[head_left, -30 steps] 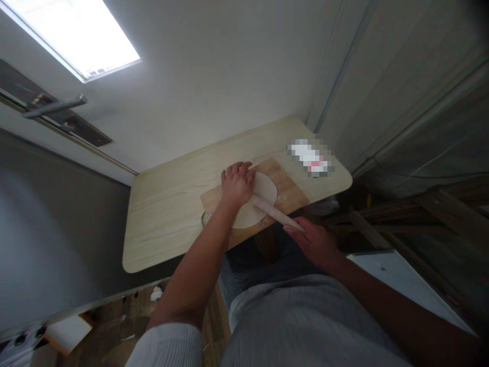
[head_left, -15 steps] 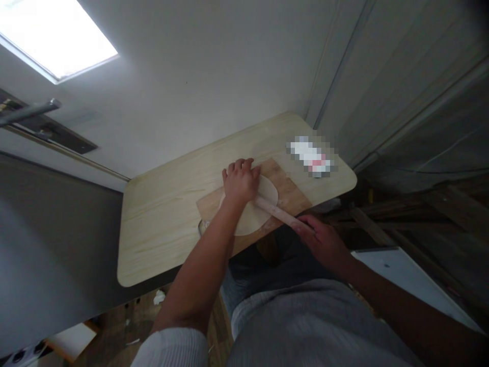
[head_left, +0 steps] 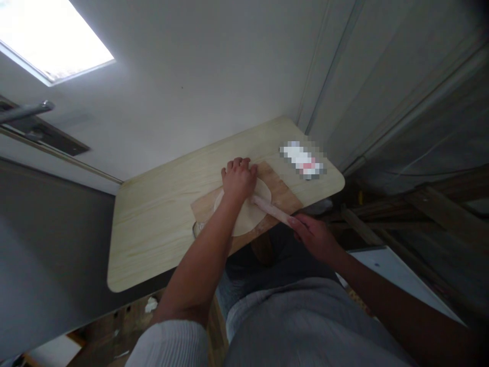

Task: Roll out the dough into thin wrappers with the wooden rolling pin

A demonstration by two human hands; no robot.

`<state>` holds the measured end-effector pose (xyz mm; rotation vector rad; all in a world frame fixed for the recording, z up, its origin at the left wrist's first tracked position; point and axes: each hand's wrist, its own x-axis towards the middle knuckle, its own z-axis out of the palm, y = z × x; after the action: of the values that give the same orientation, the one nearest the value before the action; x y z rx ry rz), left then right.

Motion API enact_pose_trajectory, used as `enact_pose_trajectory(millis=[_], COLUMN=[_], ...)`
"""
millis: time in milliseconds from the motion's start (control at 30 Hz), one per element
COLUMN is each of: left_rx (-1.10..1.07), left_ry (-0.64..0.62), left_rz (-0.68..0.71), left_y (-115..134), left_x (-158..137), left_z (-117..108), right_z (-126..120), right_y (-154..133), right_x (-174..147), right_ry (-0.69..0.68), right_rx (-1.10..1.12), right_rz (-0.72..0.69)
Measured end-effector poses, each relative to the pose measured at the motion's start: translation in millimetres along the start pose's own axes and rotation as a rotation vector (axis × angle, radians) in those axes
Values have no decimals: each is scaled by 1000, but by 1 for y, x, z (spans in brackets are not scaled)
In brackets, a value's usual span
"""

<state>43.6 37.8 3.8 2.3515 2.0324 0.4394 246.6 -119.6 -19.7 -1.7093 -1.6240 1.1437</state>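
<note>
A round, thin sheet of dough (head_left: pixel 250 218) lies flat on a brown wooden board (head_left: pixel 284 191). My left hand (head_left: pixel 240 178) rests over the dough's far side with its fingers stretched out and slightly apart, reaching past the dough edge. My right hand (head_left: pixel 309 234) is wrapped round the near end of a pale wooden rolling pin (head_left: pixel 272 209). The pin slants across the right part of the dough, its far end close to my left wrist. What lies beneath my left palm is hidden, and my left forearm covers part of the dough.
The board sits on a light wood-grain table (head_left: pixel 153 219) against a white wall or door. A blurred-out white and red item (head_left: pixel 301 159) lies at the table's right end. A metal door handle (head_left: pixel 30 112) juts out at left. White scraps (head_left: pixel 151 305) lie on the floor.
The view has shifted a little, so the table appears farther left. Both hands keep nearly the same pose, with my right hand still round the rolling pin.
</note>
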Motion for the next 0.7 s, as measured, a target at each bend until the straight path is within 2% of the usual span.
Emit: enact_pose_trajectory(millis=[567, 700], left_rx=[-76, -91], left_ry=[8, 16], left_rz=[45, 52], left_y=[-24, -28], left_x=[-30, -34], left_z=[-9, -7], right_z=[19, 18], right_y=[-10, -11], right_x=[-23, -23], right_ry=[127, 108], right_rx=[-405, -465], right_rz=[-155, -165])
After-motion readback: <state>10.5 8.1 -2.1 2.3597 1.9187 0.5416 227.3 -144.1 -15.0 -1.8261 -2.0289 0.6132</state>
